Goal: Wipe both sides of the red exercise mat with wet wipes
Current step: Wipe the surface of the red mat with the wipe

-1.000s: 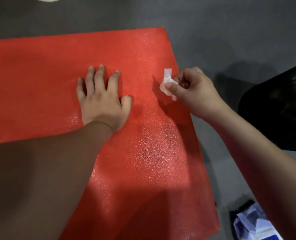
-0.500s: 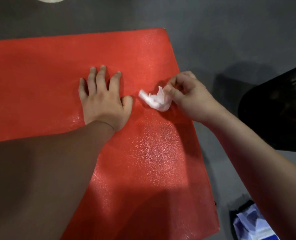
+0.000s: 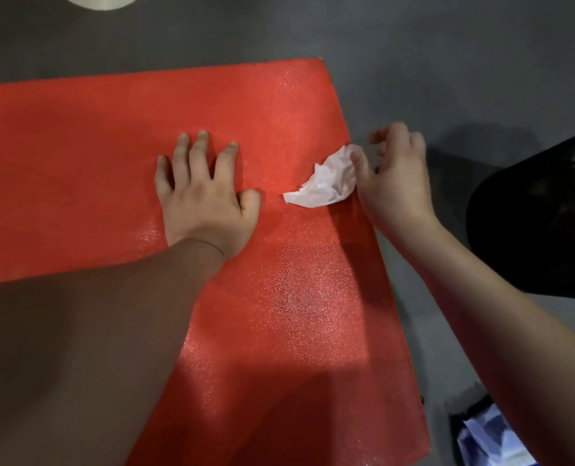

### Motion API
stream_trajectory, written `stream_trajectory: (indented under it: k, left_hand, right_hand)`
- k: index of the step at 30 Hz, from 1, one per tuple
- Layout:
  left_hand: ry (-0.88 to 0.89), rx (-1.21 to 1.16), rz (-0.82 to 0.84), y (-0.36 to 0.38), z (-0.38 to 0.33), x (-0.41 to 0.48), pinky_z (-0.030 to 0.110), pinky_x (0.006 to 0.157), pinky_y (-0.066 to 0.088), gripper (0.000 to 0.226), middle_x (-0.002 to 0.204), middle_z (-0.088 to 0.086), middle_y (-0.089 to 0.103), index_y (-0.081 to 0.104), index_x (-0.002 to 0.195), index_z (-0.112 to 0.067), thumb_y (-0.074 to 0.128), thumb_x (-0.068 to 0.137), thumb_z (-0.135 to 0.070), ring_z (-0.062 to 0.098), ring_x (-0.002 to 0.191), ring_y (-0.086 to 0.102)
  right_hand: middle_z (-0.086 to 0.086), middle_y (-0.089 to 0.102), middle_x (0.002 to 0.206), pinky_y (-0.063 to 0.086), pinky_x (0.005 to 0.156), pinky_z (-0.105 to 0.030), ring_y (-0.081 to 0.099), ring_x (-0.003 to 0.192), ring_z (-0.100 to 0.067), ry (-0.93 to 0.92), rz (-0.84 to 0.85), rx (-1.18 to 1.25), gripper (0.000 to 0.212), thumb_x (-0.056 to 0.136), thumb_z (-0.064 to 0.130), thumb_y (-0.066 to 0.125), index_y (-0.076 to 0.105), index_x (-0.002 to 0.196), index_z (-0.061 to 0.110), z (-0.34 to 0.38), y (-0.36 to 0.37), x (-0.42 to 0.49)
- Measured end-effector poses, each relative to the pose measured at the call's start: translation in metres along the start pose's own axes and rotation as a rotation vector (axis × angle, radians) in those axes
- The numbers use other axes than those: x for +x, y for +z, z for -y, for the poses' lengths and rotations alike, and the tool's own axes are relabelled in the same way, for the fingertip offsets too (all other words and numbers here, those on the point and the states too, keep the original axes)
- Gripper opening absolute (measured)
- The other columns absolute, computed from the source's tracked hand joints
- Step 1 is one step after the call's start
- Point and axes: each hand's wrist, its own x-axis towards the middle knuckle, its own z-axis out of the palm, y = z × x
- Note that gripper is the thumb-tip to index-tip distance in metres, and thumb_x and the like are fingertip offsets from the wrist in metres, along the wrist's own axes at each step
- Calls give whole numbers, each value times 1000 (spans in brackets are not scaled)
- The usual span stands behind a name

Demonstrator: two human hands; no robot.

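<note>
**Item 1.** Red textured foam exercise mat (image 3: 296, 314): lies flat on the dark grey floor (image 3: 447, 62). Its far right corner and right edge are in view.

**Item 2.** Crumpled white wet wipe (image 3: 323, 185): lies on the mat, close to its right edge, between the two hands.

**Item 3.** Left hand (image 3: 205, 200): palm down on the mat's middle, just left of the wipe. Grip open, fingers spread and straight, holding nothing.

**Item 4.** Right hand (image 3: 395, 186): over the mat's right edge, partly above the floor. Grip slack, fingers loosely bent and apart. Only the thumb touches the wipe's right side.

**Item 5.** Black curved object (image 3: 531, 227): on the floor, right of the mat. What it is cannot be told.

**Item 6.** Blue-and-white plastic pack (image 3: 491, 442): beyond the mat's near right corner, partly hidden by the right forearm.

**Item 7.** Pale round object (image 3: 101, 0): beyond the mat's far edge, cut off by the frame.
</note>
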Motion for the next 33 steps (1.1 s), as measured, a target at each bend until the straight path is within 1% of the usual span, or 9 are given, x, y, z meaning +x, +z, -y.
stream_trajectory:
  k: [2, 5, 8, 13, 17, 21, 23, 27, 33]
  left_hand:
    - [-1, -6, -4, 0, 0, 0, 59, 122, 13, 67, 161, 12, 35, 47, 147, -27, 43, 84, -50, 33, 154, 21]
    - [2, -7, -9, 0, 0, 0, 59, 122, 13, 67, 160, 12, 36, 48, 147, -27, 44, 84, -49, 34, 153, 21]
    - [2, -7, -8, 0, -1, 0, 59, 122, 13, 68, 160, 12, 36, 48, 147, -27, 45, 84, -50, 34, 153, 22]
    - [0, -8, -2, 0, 0, 0, 58, 123, 13, 68, 161, 12, 35, 47, 148, -27, 45, 84, -51, 34, 153, 21]
    - [-7, -1, 0, 0, -1, 0, 59, 122, 14, 69, 160, 11, 35, 47, 147, -27, 46, 84, -53, 34, 153, 21]
    - [-10, 3, 7, -1, -2, 1, 59, 122, 14, 68, 160, 11, 35, 48, 147, -28, 48, 84, -53, 34, 153, 21]
    - [-11, 9, 12, -1, -2, 1, 58, 122, 14, 68, 160, 11, 35, 47, 147, -28, 49, 84, -52, 33, 153, 21]
    - [-19, 3, 22, -2, -2, 1, 58, 123, 13, 68, 161, 11, 34, 46, 148, -28, 47, 84, -52, 33, 154, 20]
    - [-18, 11, 38, -2, -3, 2, 58, 123, 12, 68, 162, 10, 32, 45, 149, -29, 47, 85, -54, 33, 154, 18]
  right_hand:
    - [-9, 51, 109, 42, 81, -29, 55, 88, -22, -133, -41, -22, 17, 95, 22, 61, 58, 107, 10, 0, 1, -4]
    - [-13, 55, 102, 42, 80, -31, 57, 86, -26, -277, 55, -86, 18, 94, 23, 63, 64, 102, 6, 1, 10, -13]
    - [-17, 58, 111, 44, 93, -37, 57, 101, -36, -300, 167, -172, 29, 90, 26, 68, 67, 107, 3, -5, 25, -26]
    - [-19, 58, 134, 36, 109, -35, 53, 121, -37, -340, 145, -206, 37, 95, 19, 60, 62, 127, 0, -6, 32, -53]
    - [-21, 31, 160, 22, 123, -46, 25, 151, -32, -292, 242, -348, 54, 105, 27, 40, 38, 151, -1, 0, 43, -60]
    - [-20, 11, 166, 8, 126, -44, 5, 155, -30, -258, 341, -386, 77, 104, 55, 19, 17, 157, -2, 13, 53, -28]
    - [-20, 4, 166, 4, 126, -44, -1, 155, -30, -286, 359, -431, 84, 102, 60, 15, 10, 158, -2, 14, 57, -19]
    - [-18, -6, 167, 0, 126, -44, -10, 155, -28, -320, 393, -460, 84, 103, 60, 17, 3, 158, -1, 9, 55, -18]
    - [-15, -3, 168, 0, 127, -42, -7, 155, -28, -346, 364, -448, 77, 105, 56, 18, 6, 159, 2, 13, 61, 17]
